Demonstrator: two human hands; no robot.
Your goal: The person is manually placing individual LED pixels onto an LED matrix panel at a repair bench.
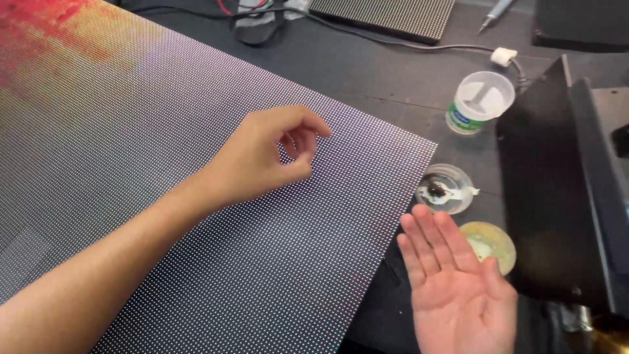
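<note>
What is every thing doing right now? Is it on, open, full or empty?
LED panel: lit, lying flat, red patch at its far corner.
Left hand: over the panel, fingers curled, holding nothing visible.
Right hand: open, palm up, empty.
Clear cup: uncovered, looks empty.
Clear dish: holds dark residue.
Yellowish dish: holds pale paste.

Both arms are bare with no sleeves showing, and the left hand point(262, 157) in the middle and the right hand point(458, 288) at the bottom right wear nothing.
</note>
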